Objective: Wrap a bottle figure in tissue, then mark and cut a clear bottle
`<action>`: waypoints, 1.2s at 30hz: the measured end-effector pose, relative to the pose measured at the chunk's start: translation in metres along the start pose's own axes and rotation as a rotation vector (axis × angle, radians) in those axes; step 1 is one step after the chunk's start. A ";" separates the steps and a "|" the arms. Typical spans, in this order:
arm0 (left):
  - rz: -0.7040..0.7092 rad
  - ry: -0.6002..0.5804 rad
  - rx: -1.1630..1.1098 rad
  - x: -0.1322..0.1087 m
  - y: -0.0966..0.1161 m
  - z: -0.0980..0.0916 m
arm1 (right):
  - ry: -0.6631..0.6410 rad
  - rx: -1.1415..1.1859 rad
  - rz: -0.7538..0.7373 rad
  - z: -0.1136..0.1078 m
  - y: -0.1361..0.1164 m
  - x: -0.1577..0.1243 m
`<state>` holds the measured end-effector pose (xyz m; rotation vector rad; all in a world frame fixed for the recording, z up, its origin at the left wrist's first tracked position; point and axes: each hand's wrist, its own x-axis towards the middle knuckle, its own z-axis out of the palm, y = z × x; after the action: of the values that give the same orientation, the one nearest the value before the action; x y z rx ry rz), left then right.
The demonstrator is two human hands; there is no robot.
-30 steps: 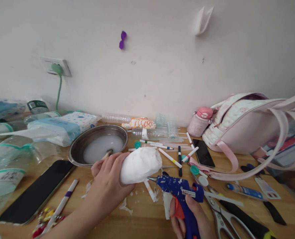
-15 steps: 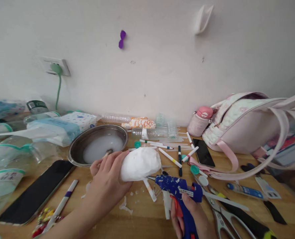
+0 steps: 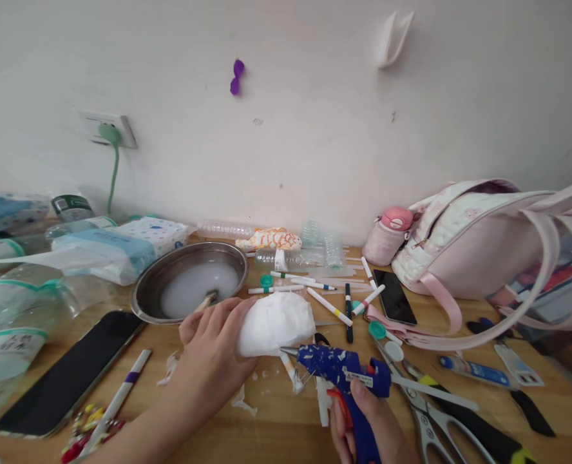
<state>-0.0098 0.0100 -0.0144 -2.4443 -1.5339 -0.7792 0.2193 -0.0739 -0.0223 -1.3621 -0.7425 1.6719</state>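
Note:
My left hand (image 3: 221, 348) is wrapped round a white, rounded paper-covered form (image 3: 277, 322), its fingers on the left end and the thumb hidden beneath. In my right hand (image 3: 375, 419) is a blue glue gun (image 3: 332, 364) with a glue stick (image 3: 435, 390) poking out of its back. Its nozzle points left, at the lower right side of the white form; I cannot tell if it touches. The orange trigger (image 3: 340, 407) lies by my fingers. A white marker (image 3: 290, 370) rests on the table below the nozzle.
Left stands a metal bowl (image 3: 143, 306) of cloudy liquid, with a phone (image 3: 68, 374) and plastic bottles (image 3: 13, 345) near it. Behind lie several markers (image 3: 329, 305) and a painted fish (image 3: 271, 238). On the right are scissors (image 3: 426, 412), a pink flask (image 3: 386, 241) and a bag (image 3: 479, 245).
The white form has shifted slightly right and down, tilting a little in my left hand. The glue gun has moved slightly left and down, its nozzle now close under the form's edge.

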 end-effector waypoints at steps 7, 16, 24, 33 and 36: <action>0.006 -0.004 0.017 0.002 -0.002 0.001 | -0.008 -0.010 -0.030 -0.001 -0.003 0.002; 0.022 -0.010 -0.007 0.001 -0.001 0.002 | -0.005 -0.023 0.013 0.000 -0.002 0.000; 0.022 -0.021 0.014 0.000 0.003 0.001 | -0.036 -0.011 0.004 0.000 -0.003 0.001; 0.047 -0.043 0.017 -0.003 0.000 0.002 | -0.062 -0.021 -0.017 0.000 -0.003 0.001; 0.052 -0.047 0.020 -0.005 -0.001 0.004 | -0.062 -0.046 -0.025 -0.001 -0.002 0.001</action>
<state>-0.0111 0.0083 -0.0199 -2.4942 -1.4804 -0.6996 0.2203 -0.0715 -0.0211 -1.3325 -0.8351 1.6934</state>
